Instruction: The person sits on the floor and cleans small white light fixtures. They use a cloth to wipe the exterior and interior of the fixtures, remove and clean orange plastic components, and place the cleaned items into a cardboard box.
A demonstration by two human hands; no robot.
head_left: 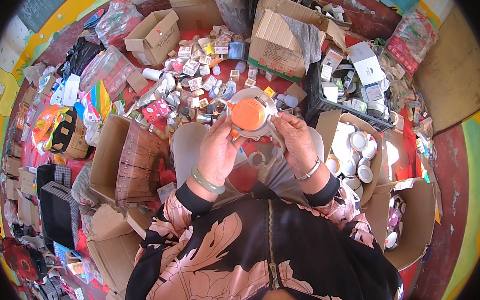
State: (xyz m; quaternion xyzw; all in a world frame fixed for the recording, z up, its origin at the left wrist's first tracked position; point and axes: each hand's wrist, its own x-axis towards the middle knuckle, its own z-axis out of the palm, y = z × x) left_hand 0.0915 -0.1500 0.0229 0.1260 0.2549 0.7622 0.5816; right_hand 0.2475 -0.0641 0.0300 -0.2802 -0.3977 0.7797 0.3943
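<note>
Between my two hands is a round light fitting (247, 115) with an orange disc in its middle and a pale, shiny ring around it. My left hand (218, 150) grips its left edge, fingers curled and thumb near the orange disc. At the opposite edge my right hand (297, 144) is closed on the ring, its fingers partly hidden. The fitting is held up over my lap, so its underside cannot be seen. Beyond it, small cartons (191, 67) and other loose pieces lie heaped on the red floor covering.
At my right stand a cardboard box of white round fittings (359, 139), another open box (418, 243) and a black crate (320, 105) filled with mixed parts. An open carton (107, 160) stands at my left. Farther off are a large carton (277, 45) and a smaller one (155, 38).
</note>
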